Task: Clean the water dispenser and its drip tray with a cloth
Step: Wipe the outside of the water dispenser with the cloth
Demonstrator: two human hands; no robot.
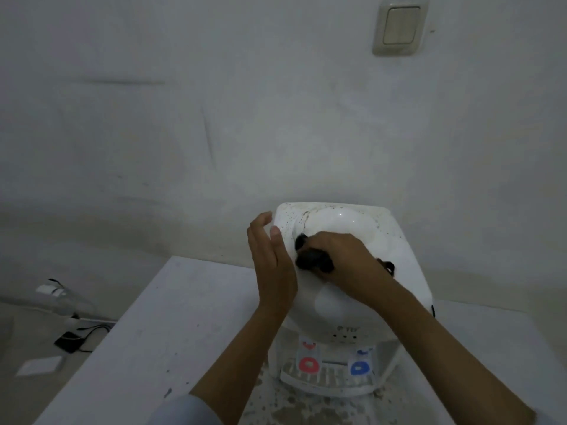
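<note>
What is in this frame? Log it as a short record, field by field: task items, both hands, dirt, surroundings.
dispenser: white water dispenser on a white table, no bottle on top
cloth: dark cloth on the dispenser's top
right hand: right hand grips the cloth
left hand: left hand flat against the dispenser's left side
dirt: dark specks on the top's far left corner
drip tray: drip tray under red and blue taps
wall: light switch

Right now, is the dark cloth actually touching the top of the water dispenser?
Touching. The head view shows the right hand pressing the dark cloth down onto the water dispenser top, with no gap beneath it.
</note>
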